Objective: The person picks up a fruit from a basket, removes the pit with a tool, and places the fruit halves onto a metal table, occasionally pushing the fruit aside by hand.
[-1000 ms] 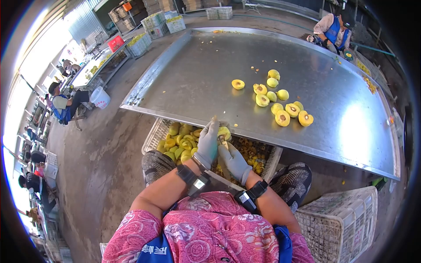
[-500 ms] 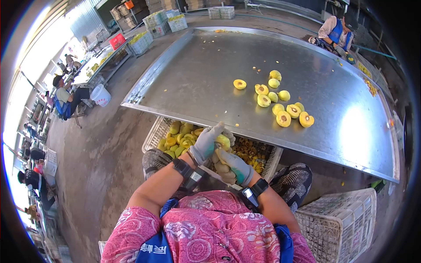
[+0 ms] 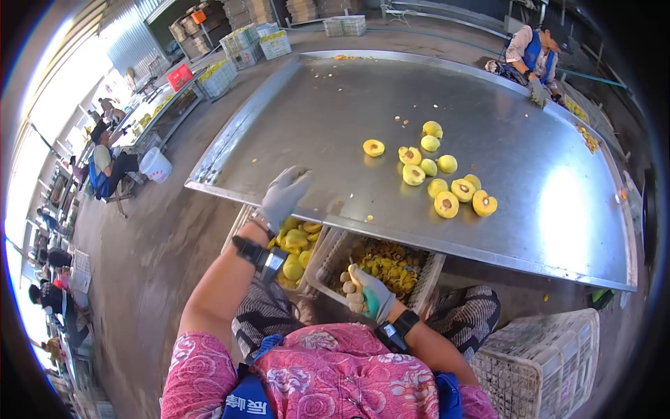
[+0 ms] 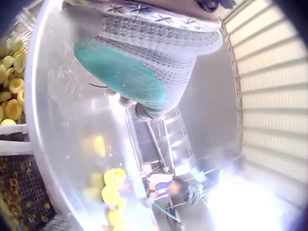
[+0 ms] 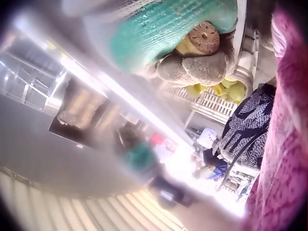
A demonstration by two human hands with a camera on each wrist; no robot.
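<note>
My gloved left hand point(image 3: 285, 194) is raised at the near left edge of the metal table point(image 3: 335, 153), its fingers loosely bent with nothing seen in them. Below it, a white crate point(image 3: 237, 223) holds yellow peach halves point(image 3: 296, 241). My gloved right hand point(image 3: 371, 292) grips a tool with a round wooden handle point(image 5: 204, 38); its thin tip points up past the thumb. That hand is over the near side of a second crate point(image 3: 431, 274), full of brown pits and yellow scraps point(image 3: 394, 265). Several cut peaches point(image 3: 447, 204), some showing brown centres, lie on the table.
An upturned white crate point(image 3: 537, 356) stands by my right knee. Another person in a blue vest point(image 3: 534, 52) works at the far right corner. To the left, a seated person point(image 3: 105, 164) is beside a white bucket point(image 3: 155, 165). The table has a raised metal rim.
My hands, earlier together round a peach above the crates, have parted. The left has moved left and up to the table edge without the peach; the right has lowered slightly, keeping the tool.
</note>
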